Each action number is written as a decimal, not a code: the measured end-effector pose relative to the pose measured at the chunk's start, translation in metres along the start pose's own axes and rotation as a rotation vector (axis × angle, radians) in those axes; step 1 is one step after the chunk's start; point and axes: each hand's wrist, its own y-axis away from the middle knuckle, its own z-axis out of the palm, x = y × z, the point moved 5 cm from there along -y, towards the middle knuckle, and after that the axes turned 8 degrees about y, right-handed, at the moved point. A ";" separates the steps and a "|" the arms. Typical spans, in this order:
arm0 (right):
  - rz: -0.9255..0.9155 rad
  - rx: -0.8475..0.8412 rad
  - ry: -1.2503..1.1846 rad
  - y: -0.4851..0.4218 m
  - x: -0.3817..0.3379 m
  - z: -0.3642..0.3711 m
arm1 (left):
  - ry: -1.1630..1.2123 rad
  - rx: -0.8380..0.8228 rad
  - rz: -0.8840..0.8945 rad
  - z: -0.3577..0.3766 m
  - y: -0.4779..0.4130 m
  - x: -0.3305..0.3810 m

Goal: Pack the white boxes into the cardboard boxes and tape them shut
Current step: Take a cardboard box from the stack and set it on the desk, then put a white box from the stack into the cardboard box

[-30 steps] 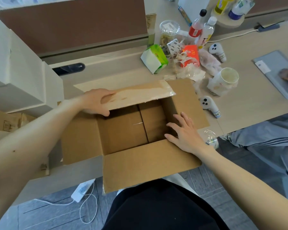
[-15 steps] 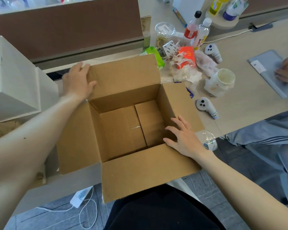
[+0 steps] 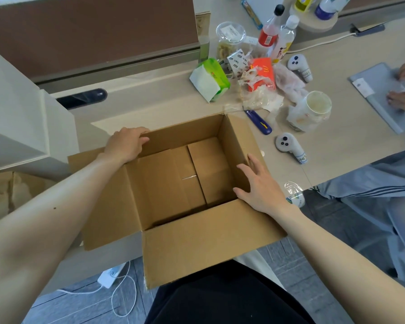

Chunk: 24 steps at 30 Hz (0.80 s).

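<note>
While the cardboard box [image 3: 180, 242] sits open at the near edge of the bench [image 3: 150, 106], flaps spread, my left hand [image 3: 124, 143] curls over its far rim near the left corner. My right hand [image 3: 260, 185] rests flat, fingers spread, against its right wall. White boxes [image 3: 14, 113] stand stacked at the left.

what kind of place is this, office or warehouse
Probably a shared office desk: a partition runs along its back, another person's hands rest on a grey pad, and bottles and snack wrappers sit beyond the box.
</note>
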 end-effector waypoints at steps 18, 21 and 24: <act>-0.091 0.032 0.146 -0.051 0.007 -0.055 | 0.069 0.257 -0.102 -0.027 0.063 0.010; -0.141 0.040 0.117 -0.064 -0.001 -0.069 | 0.105 0.317 -0.139 -0.040 0.083 0.013; -0.218 0.041 0.106 -0.074 -0.016 -0.081 | 0.109 0.348 -0.167 -0.056 0.101 0.020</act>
